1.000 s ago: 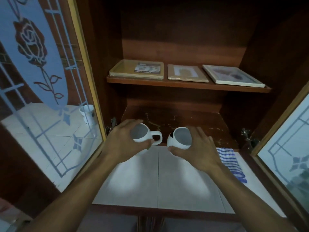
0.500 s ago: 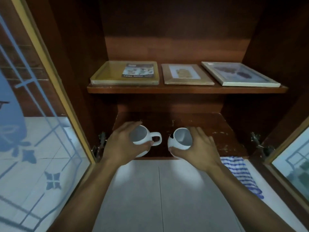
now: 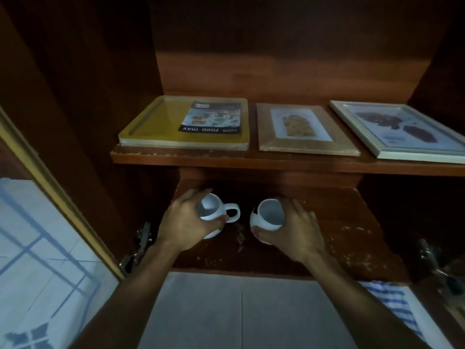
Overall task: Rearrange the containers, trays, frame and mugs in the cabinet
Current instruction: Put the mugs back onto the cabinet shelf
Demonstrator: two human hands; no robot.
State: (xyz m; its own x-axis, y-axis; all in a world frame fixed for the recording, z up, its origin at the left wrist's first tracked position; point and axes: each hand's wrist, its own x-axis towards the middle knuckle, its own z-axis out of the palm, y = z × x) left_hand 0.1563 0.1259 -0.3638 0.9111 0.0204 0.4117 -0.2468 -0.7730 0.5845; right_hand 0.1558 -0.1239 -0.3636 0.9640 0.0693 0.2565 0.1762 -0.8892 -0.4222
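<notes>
My left hand (image 3: 185, 221) grips a white mug (image 3: 214, 209) whose handle points right, over the cabinet's lower shelf (image 3: 347, 238). My right hand (image 3: 293, 231) grips a second white mug (image 3: 268, 214) with dark markings, close beside the first. Both mugs are tilted with their openings toward me. On the upper shelf (image 3: 251, 162) lie a yellow wrapped food tray (image 3: 161, 122) at the left, a wooden tray (image 3: 305, 129) in the middle and a white picture frame (image 3: 400, 129) at the right.
An open glass cabinet door (image 3: 45, 260) stands at the left, with a hinge (image 3: 142, 238) near my left wrist. A blue-striped cloth (image 3: 390, 301) lies on the light counter (image 3: 241, 311) at the right. Another hinge (image 3: 427, 250) sits on the right side.
Both hands have carried the mugs forward, from the counter's edge into the lower shelf. The view has moved closer to the cabinet.
</notes>
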